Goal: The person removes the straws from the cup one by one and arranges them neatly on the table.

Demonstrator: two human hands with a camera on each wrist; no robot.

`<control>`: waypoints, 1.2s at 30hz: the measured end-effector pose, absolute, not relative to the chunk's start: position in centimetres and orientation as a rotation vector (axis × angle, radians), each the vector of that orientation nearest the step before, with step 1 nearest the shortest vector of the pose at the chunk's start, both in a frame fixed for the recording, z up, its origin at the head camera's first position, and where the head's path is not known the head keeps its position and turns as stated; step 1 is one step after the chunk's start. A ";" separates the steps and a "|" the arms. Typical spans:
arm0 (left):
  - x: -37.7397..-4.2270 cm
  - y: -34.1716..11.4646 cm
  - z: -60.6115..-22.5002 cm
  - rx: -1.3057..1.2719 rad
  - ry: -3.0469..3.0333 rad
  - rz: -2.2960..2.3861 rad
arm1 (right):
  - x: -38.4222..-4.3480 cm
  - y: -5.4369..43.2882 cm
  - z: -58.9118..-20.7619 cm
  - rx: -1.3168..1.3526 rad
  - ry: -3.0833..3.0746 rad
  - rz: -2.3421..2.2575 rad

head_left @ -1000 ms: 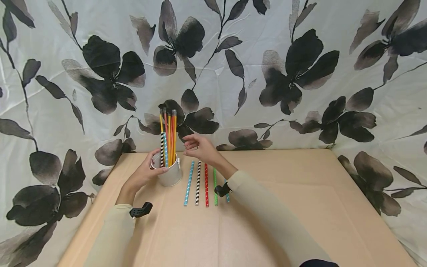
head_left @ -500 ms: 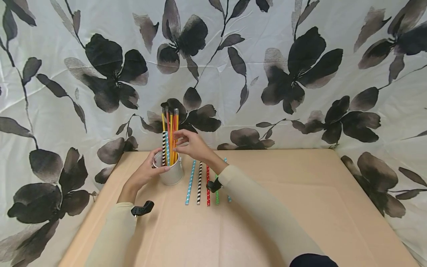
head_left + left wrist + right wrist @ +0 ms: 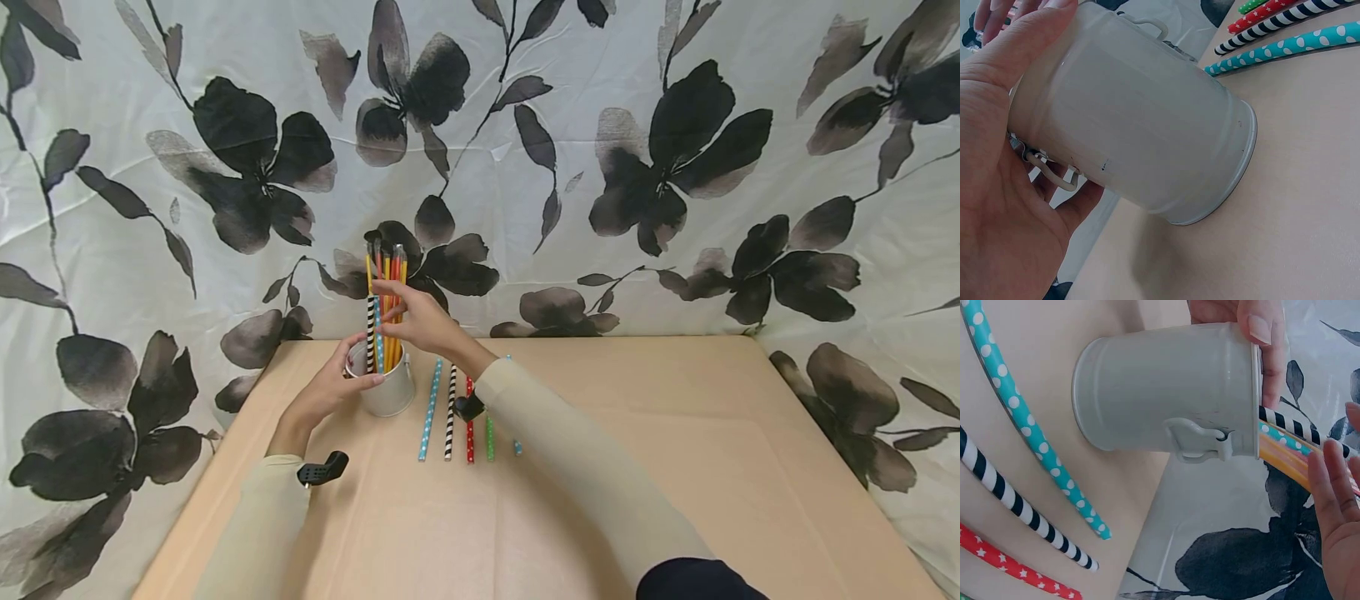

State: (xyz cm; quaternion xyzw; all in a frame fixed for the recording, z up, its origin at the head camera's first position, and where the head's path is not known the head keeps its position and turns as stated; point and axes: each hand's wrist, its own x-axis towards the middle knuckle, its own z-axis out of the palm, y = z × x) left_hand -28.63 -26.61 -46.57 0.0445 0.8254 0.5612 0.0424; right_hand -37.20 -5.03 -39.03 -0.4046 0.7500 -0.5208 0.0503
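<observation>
A small white metal bucket [image 3: 387, 394] stands at the table's far left. My left hand [image 3: 330, 383] grips its rim, fingers around the far side and thumb in front; the left wrist view shows the palm beside the bucket wall [image 3: 1135, 112]. Yellow and red-orange pencils [image 3: 401, 267] stand upright in it, along with a black-and-white striped paper straw [image 3: 371, 333] and a blue dotted straw [image 3: 378, 350]. My right hand [image 3: 423, 321] is at this bundle, fingers spread across it above the rim. In the right wrist view its fingers [image 3: 1329, 481] lie beside the pencils, fairly straight.
On the table [image 3: 637, 467] right of the bucket lies a row of paper straws: blue dotted [image 3: 430, 412], striped [image 3: 450, 417], red starred [image 3: 470, 433], green [image 3: 490, 437] and another blue one [image 3: 517, 448], partly under my right forearm. A floral cloth [image 3: 540, 208] hangs behind.
My right hand has moved left from beside the bucket to the pencils and straws, now reaching across them. The left hand keeps its hold on the bucket.
</observation>
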 end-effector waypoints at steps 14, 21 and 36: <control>-28.5 -26.7 -46.5 0.136 2.555 1.675 | -36.5 -5.7 -39.1 -1.157 2.333 -1.598; -28.3 -26.8 -46.5 0.136 2.550 1.688 | -36.1 -5.6 -39.7 -1.074 2.210 -1.685; -28.1 -26.6 -46.5 0.117 2.531 1.700 | -35.2 -5.0 -40.9 -1.009 2.339 -1.457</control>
